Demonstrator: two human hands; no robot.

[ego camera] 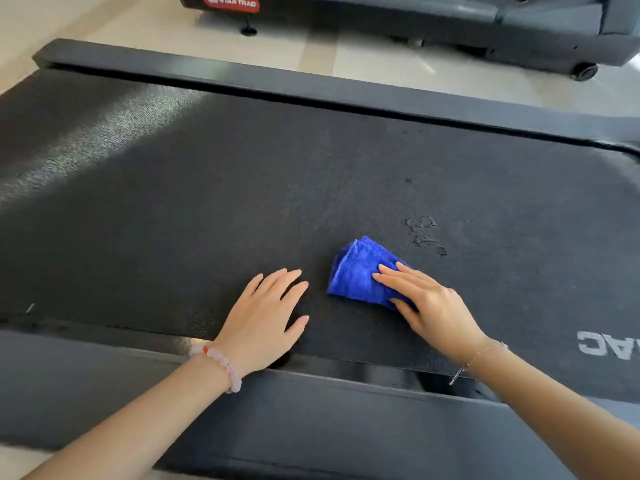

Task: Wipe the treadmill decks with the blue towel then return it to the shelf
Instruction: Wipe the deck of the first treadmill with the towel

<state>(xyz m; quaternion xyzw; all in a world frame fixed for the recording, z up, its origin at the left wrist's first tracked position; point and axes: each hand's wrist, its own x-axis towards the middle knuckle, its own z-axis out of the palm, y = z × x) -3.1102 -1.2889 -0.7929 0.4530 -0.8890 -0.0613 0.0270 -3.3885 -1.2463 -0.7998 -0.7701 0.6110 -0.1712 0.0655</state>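
Note:
A black treadmill deck (pixel 242 188) fills the head view, its belt running left to right. The folded blue towel (pixel 356 271) lies on the belt near the front edge. My right hand (pixel 429 306) presses flat on the towel's right half, fingers extended over it. My left hand (pixel 266 317) rests flat on the bare belt just left of the towel, fingers spread, holding nothing. Small wet marks (pixel 424 233) show on the belt just beyond the towel.
Dark side rails (pixel 311 81) border the belt at the far side, and another rail (pixel 311 410) runs along the near side. A second treadmill (pixel 450 26) with a red logo stands beyond on the light floor (pixel 363 60). White lettering (pixel 609 344) marks the belt at the right.

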